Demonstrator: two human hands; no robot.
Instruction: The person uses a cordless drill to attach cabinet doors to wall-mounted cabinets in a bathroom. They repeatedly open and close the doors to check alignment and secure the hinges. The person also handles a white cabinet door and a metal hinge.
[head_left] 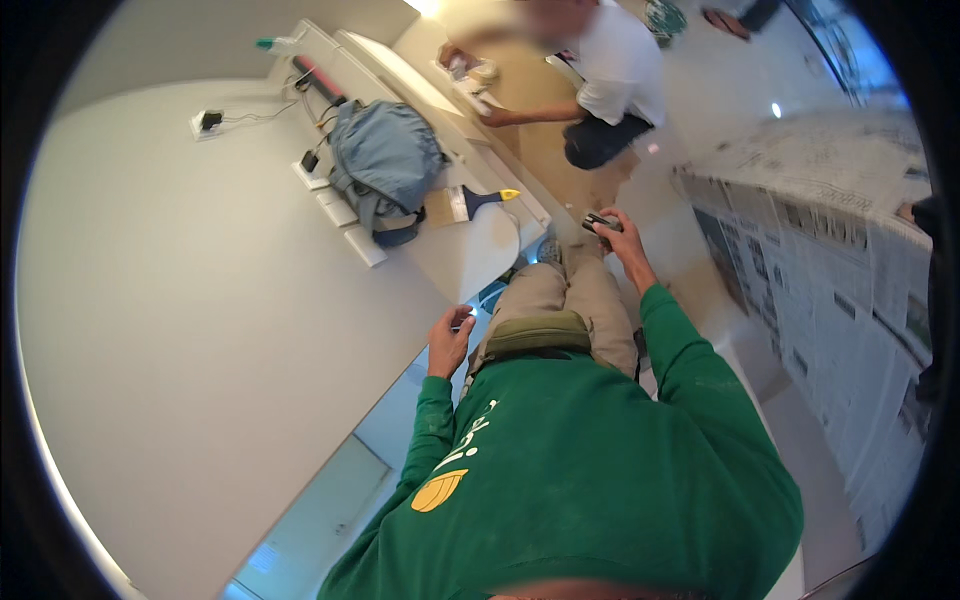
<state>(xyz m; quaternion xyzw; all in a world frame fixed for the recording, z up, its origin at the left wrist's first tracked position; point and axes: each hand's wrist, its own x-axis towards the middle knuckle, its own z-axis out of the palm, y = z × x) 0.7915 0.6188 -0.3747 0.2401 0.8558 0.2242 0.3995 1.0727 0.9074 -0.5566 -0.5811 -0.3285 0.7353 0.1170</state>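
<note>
My right hand (622, 247) is closed around a small dark and silver box-shaped thing (601, 222), held out above the floor past my knees. What kind of thing it is does not show clearly. My left hand (449, 342) is raised beside my left thigh, its fingers curled in toward the thumb. A small bright spot shows at those fingertips, and I cannot make out what they hold, if anything. Nearest to the left hand, on the white counter (455, 258), lies a wide paintbrush (480, 204) with a dark handle tipped in yellow.
A blue-grey backpack (385, 155) lies on the counter beside white socket plates (338, 208) and black plugs with cords. Ahead, a person in a white shirt (625, 65) crouches, hands at a pale tray-like thing. Newspaper sheets (820, 250) cover a large block on the right.
</note>
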